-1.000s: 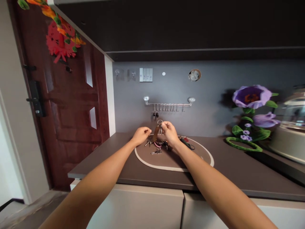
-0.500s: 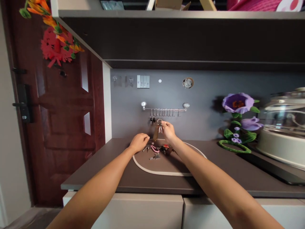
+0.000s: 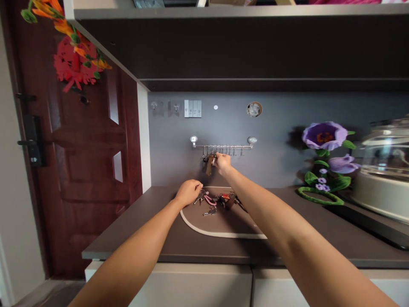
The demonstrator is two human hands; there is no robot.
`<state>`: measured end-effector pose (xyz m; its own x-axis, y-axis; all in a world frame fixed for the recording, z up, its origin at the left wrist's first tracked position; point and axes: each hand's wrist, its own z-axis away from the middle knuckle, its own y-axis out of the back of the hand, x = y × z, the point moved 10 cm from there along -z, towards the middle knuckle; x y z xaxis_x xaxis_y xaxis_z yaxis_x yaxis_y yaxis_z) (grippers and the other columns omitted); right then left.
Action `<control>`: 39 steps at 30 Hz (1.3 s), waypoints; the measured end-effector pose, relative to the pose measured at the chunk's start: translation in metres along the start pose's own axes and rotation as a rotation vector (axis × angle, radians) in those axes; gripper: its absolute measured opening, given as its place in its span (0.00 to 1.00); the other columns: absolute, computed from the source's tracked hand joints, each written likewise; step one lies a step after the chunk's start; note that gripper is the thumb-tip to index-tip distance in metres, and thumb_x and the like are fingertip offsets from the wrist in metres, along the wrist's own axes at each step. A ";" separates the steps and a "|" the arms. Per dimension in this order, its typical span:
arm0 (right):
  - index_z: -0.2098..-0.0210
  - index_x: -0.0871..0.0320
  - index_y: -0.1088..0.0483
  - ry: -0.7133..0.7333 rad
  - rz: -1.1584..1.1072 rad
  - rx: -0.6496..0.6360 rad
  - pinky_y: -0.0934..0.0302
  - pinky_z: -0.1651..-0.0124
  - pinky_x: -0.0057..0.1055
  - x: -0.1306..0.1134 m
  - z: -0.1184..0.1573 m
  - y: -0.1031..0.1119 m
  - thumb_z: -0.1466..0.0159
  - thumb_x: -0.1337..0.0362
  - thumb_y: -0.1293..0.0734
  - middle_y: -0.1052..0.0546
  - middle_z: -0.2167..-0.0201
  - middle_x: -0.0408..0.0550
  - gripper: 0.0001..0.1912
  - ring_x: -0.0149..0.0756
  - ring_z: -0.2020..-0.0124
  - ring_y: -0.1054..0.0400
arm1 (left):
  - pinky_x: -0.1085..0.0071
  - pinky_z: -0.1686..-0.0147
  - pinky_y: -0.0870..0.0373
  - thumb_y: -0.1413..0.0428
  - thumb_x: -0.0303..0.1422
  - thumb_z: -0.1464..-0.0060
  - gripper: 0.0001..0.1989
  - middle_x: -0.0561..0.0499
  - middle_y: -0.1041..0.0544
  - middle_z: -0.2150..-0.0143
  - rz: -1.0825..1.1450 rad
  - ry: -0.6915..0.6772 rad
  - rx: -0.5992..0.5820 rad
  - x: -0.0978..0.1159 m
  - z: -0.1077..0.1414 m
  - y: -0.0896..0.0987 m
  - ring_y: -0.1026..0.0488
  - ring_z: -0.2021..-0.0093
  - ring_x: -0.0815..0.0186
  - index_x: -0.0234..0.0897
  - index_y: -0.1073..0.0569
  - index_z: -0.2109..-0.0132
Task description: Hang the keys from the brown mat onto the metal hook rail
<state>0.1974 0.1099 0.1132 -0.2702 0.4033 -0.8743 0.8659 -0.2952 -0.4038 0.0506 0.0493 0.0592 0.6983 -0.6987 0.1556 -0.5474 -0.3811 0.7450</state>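
Note:
My right hand (image 3: pixel 223 163) is closed in a pinch on a key ring (image 3: pixel 214 157), raised to the hooks of a clear hook rail (image 3: pixel 223 146) on the wall. Keys and a long brown tag (image 3: pixel 209 167) dangle from that ring; whether it touches a hook I cannot tell. Just left of it, other keys (image 3: pixel 205 160) hang from the rail. My left hand (image 3: pixel 188 192) rests at the mat's left edge, fingers curled together, with nothing visible in them. Beside it on the brown mat (image 3: pixel 204 226) lie keys (image 3: pixel 210 211), a pink loop (image 3: pixel 209 200) and a red-and-dark bunch (image 3: pixel 225 198).
A purple fabric flower (image 3: pixel 325 136) stands on the right of the counter (image 3: pixel 128 230), beside a glass-topped white appliance (image 3: pixel 380 192) and a flat black object (image 3: pixel 367 224). The shelf (image 3: pixel 223 47) overhangs the hook rail. Left is a dark red door (image 3: pixel 86 170).
My right hand has lifted the key ring with its brown tag up to the hook rail. My left hand has stayed at the mat edge. The view has shifted slightly.

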 end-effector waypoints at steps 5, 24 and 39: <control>0.80 0.59 0.42 -0.028 -0.022 0.057 0.40 0.83 0.21 0.006 -0.005 0.001 0.41 0.71 0.42 0.37 0.88 0.37 0.11 0.23 0.86 0.42 | 0.71 0.66 0.42 0.57 0.34 0.45 0.16 0.47 0.26 0.70 0.013 0.015 -0.017 -0.001 -0.001 0.000 0.32 0.68 0.66 0.36 0.27 0.71; 0.74 0.60 0.37 -0.052 0.044 -0.009 0.40 0.80 0.20 0.026 -0.002 0.011 0.41 0.69 0.42 0.34 0.83 0.38 0.06 0.21 0.83 0.41 | 0.71 0.66 0.41 0.55 0.33 0.46 0.15 0.47 0.25 0.69 0.011 0.007 -0.029 -0.002 0.000 0.000 0.31 0.67 0.65 0.35 0.26 0.70; 0.75 0.61 0.36 0.092 0.197 -0.107 0.46 0.77 0.20 0.023 -0.014 0.015 0.46 0.65 0.40 0.36 0.85 0.38 0.05 0.22 0.84 0.45 | 0.73 0.63 0.39 0.55 0.32 0.47 0.14 0.48 0.24 0.67 -0.002 -0.014 -0.064 -0.004 0.000 -0.003 0.31 0.65 0.66 0.35 0.25 0.68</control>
<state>0.2101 0.1273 0.0909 -0.0567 0.4254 -0.9032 0.9391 -0.2844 -0.1929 0.0501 0.0532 0.0563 0.6923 -0.7067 0.1457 -0.5154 -0.3430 0.7853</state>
